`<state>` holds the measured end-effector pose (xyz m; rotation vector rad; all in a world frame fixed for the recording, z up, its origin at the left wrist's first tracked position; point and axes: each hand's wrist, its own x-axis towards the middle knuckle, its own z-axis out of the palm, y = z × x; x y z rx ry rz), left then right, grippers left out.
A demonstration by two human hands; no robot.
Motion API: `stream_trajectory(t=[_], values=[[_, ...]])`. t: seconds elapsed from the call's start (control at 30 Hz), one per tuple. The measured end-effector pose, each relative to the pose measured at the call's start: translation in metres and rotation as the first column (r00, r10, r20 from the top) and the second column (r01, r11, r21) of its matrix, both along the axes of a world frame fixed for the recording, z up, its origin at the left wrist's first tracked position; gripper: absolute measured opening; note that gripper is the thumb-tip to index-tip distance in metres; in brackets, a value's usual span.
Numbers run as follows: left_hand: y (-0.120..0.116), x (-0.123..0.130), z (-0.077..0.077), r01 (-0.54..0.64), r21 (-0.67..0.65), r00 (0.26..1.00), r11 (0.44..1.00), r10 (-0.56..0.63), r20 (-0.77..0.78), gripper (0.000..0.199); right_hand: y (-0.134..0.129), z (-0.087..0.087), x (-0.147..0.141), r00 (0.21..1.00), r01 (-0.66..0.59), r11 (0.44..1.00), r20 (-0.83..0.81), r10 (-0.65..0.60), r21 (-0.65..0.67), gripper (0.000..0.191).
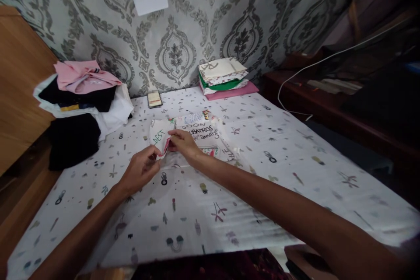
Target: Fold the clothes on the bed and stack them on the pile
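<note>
A white garment covered in green and black lettering lies partly folded on the bed sheet; its exact kind is not clear. Its left part is turned over and reads "DEST", with a red inner edge showing. My left hand pinches the near corner of this folded part, fingers closed. Bent over the garment from the right, my right hand grips the fold's right edge between thumb and fingers. Some of the right fingertips are hidden behind the cloth and hand.
A loose heap of clothes, pink, black and white, sits at the left beside a wooden cabinet. Near the patterned wall are a stack of folded clothes and a small pixelated box. A white cable hangs at the right.
</note>
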<state>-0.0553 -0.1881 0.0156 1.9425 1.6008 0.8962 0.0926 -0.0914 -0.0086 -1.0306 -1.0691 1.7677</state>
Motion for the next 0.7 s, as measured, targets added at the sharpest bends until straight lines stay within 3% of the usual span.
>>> stream_trajectory(t=[0.13,0.27,0.37,0.43,0.7], values=[[0.007,-0.005,0.002,-0.117,-0.017,0.966,0.993,0.118,0.229,0.017,0.006,0.003,0.005,0.999,-0.039,0.999,-0.024,0.038,-0.010,0.022],[0.014,-0.008,0.005,-0.225,-0.046,0.890,0.973,0.224,0.396,0.020,0.016,-0.003,0.019,0.962,-0.091,0.980,0.271,0.039,0.180,0.023],[0.017,-0.008,0.006,-0.251,-0.051,0.863,0.967,0.247,0.441,0.019,0.021,-0.012,0.026,0.881,-0.152,0.892,0.467,-0.073,0.427,0.022],[0.018,-0.008,0.005,-0.254,-0.053,0.849,0.966,0.249,0.466,0.018,0.022,-0.016,0.028,0.843,-0.237,0.830,0.531,-0.083,0.505,0.024],[0.021,-0.008,0.006,-0.288,-0.026,0.817,0.957,0.260,0.515,0.018,0.025,-0.011,0.029,0.746,-0.342,0.773,0.654,-0.123,0.535,0.027]])
